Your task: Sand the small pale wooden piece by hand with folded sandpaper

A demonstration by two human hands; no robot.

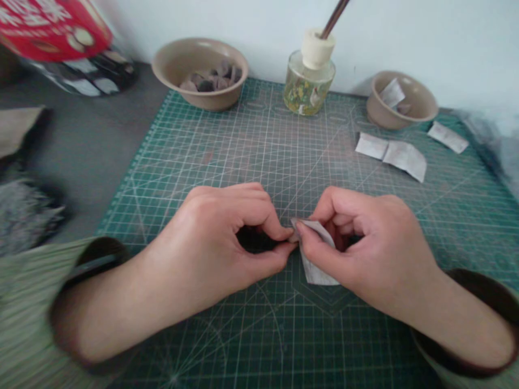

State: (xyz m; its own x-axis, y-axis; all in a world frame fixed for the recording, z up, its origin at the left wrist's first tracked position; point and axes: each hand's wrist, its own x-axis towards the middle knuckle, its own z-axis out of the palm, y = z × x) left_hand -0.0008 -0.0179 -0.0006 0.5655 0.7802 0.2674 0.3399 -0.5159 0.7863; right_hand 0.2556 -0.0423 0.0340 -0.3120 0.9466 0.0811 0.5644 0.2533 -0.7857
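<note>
Head view: the left hand (227, 232) and the right hand (371, 243) meet over the middle of a green mat (263, 151). Between them is a small pale paper (320, 273). The right hand pinches it, thumb on the near side, its other fingers curled in behind. The left hand has thumb and forefinger pressed together on the paper's upper left corner, with a round gap between thumb and palm; the fingertips hide the exact spot they grip. The paper slants, its lower edge hanging below the right thumb.

Both wrists come out of wide cuffs; the left sleeve (32, 313) is pale green and ribbed.

At the mat's far left corner is a large bowl (213, 101) with dark and brownish lumps (206, 81) in it. Right of it, near the wall (259, 21), stands a glass bottle (310, 89) with a cream collar and dark sticks (334, 19). Farther right, a small bowl (389, 113) holds a pale packet (392, 93). Just in front of that bowl lies a creased strip (399, 154), with a short strip (448, 137) to its right.

Off the mat at left are a red bag (57, 29) and a grey cloth (24, 210).
</note>
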